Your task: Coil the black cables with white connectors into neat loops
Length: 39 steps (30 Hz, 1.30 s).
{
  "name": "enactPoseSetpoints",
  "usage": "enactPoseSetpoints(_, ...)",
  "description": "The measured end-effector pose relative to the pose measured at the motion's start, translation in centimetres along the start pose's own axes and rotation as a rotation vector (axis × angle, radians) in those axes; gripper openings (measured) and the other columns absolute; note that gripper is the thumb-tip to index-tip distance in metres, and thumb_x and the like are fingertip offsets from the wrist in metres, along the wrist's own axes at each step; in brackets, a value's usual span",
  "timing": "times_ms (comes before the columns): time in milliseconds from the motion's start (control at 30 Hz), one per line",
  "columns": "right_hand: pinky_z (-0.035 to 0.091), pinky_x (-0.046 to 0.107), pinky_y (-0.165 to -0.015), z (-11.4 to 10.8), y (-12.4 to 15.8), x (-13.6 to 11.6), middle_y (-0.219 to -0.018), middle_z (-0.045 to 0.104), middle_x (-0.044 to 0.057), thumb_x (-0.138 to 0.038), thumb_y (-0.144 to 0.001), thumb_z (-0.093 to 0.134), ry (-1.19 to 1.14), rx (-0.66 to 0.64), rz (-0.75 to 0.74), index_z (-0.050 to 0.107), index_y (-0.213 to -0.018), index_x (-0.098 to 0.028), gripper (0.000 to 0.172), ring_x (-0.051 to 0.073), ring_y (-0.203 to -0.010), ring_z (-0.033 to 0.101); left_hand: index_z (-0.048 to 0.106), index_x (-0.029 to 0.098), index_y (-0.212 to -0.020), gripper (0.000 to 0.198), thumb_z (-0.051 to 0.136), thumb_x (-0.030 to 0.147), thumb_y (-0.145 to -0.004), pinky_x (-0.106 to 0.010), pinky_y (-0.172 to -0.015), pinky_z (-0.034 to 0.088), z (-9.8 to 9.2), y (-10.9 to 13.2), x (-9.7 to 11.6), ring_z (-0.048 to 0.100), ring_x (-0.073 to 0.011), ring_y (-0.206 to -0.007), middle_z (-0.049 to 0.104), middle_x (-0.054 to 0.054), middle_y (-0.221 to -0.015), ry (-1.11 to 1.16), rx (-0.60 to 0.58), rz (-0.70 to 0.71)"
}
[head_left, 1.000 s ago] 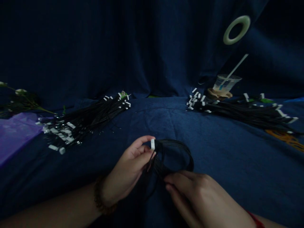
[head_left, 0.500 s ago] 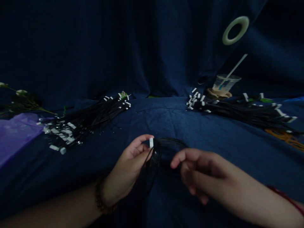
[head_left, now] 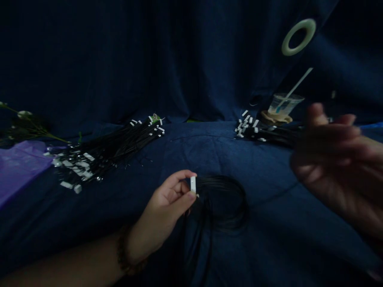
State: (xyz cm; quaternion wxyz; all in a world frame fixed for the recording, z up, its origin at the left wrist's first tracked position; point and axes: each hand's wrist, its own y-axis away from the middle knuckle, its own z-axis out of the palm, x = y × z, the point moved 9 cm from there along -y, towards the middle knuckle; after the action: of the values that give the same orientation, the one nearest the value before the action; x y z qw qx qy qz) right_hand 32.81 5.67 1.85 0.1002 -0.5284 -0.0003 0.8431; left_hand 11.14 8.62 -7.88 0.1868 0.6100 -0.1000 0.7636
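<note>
My left hand pinches a coiled bundle of thin black cords at its small white tag, low in the middle over the dark blue cloth. The coil's loop lies to the right of the fingers and loose ends trail down toward me. My right hand is raised at the right, blurred by motion, fingers stretched toward the left, in front of the right pile of black cords. I see nothing in it.
A left pile of black cords with white tags lies on the cloth. A plastic cup with a straw stands at the back right, below a pale ring. Purple sheet and flower stems at far left.
My right hand has let go of the coil and swung up and to the right, toward the right pile. The left hand has kept its pinch on the tag almost in place.
</note>
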Motion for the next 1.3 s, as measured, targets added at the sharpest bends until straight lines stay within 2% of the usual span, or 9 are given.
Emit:
enactPoseSetpoints(100,0.048,0.014,-0.048,4.0,2.3,2.7,-0.067,0.062,-0.004,-0.029,-0.084,0.053,0.282,-0.323,0.172,0.059,-0.083,-0.023,0.008,0.006,-0.049,0.057,0.055,0.023,-0.103,0.029,0.063,0.022,-0.076,-0.015,-0.054,0.038,0.4,0.4,0.1,0.046,-0.0059,-0.062,0.054,0.002,-0.075,0.003,-0.06,0.041)
enactPoseSetpoints(133,0.048,0.016,-0.049,4.9,3.2,3.6,-0.066,0.063,-0.003,-0.028,-0.084,0.053,0.44,-0.397,0.17,0.058,-0.08,-0.022,0.008,0.008,-0.051,0.06,0.055,0.024,-0.103,0.029,0.063,0.021,-0.076,-0.016,-0.056,0.039,0.6,0.6,0.2,0.047,-0.0063,-0.065,0.055,0.002,-0.077,0.004,-0.083,0.056)
enactPoseSetpoints(200,0.047,0.016,-0.049,6.0,4.5,4.0,-0.065,0.063,-0.004,-0.023,-0.083,0.053,0.813,-0.436,-0.006,0.057,-0.079,-0.023,0.006,0.009,-0.054,0.061,0.057,0.026,-0.103,0.028,0.063,0.019,-0.076,-0.016,-0.061,0.04,1.2,1.1,0.6,0.049,-0.0066,-0.069,0.056,0.002,-0.08,0.006,-0.14,0.091)
enactPoseSetpoints(267,0.043,0.017,-0.047,7.1,5.7,3.4,-0.066,0.063,-0.005,-0.019,-0.083,0.05,1.121,-0.409,-0.309,0.058,-0.081,-0.023,0.008,0.008,-0.054,0.059,0.058,0.028,-0.102,0.027,0.061,0.017,-0.078,-0.015,-0.06,0.04,1.8,1.6,1.1,0.049,-0.0057,-0.068,0.056,0.002,-0.079,0.007,-0.201,0.116)
enactPoseSetpoints(367,0.041,0.021,-0.049,8.4,7.5,3.1,-0.073,0.065,-0.003,-0.018,-0.088,0.042,1.319,-0.396,-0.623,0.055,-0.085,-0.022,0.014,0.009,-0.054,0.058,0.059,0.03,-0.1,0.026,0.059,0.014,-0.079,-0.012,-0.056,0.038,2.4,2.2,1.5,0.048,-0.0038,-0.063,0.055,0.004,-0.076,-0.005,-0.253,0.133)
enactPoseSetpoints(467,0.04,0.023,-0.05,8.7,7.9,3.1,-0.078,0.066,0.0,-0.018,-0.091,0.036,1.391,-0.384,-0.721,0.053,-0.087,-0.02,0.018,0.01,-0.054,0.058,0.059,0.03,-0.099,0.026,0.059,0.014,-0.079,-0.011,-0.056,0.038,2.5,2.3,1.7,0.047,-0.0031,-0.062,0.054,0.005,-0.073,-0.015,-0.25,0.129)
enactPoseSetpoints(567,0.041,0.024,-0.052,8.8,7.9,3.0,-0.078,0.067,0.001,-0.018,-0.092,0.035,1.414,-0.38,-0.741,0.053,-0.088,-0.019,0.019,0.01,-0.057,0.059,0.059,0.031,-0.099,0.026,0.058,0.014,-0.079,-0.011,-0.055,0.038,2.6,2.3,1.7,0.047,-0.0029,-0.062,0.054,0.005,-0.074,-0.023,-0.252,0.127)
enactPoseSetpoints(867,0.04,0.024,-0.05,8.8,7.5,3.3,-0.066,0.062,-0.002,-0.018,-0.091,0.033,1.39,-0.439,-0.665,0.057,-0.078,-0.019,0.028,0.01,-0.051,0.054,0.058,0.032,-0.101,0.027,0.058,0.014,-0.079,-0.011,-0.056,0.037,2.4,2.4,1.4,0.046,-0.0034,-0.063,0.053,0.005,-0.074,-0.068,-0.253,0.13)
enactPoseSetpoints(1300,0.038,0.023,-0.049,8.7,7.3,4.1,-0.063,0.058,-0.005,-0.013,-0.086,0.04,1.398,-0.482,-0.573,0.053,-0.075,-0.02,0.018,0.01,-0.052,0.053,0.058,0.032,-0.1,0.028,0.058,0.014,-0.078,-0.012,-0.059,0.038,2.5,2.6,1.1,0.046,-0.0041,-0.065,0.051,0.005,-0.074,-0.115,-0.266,0.105)
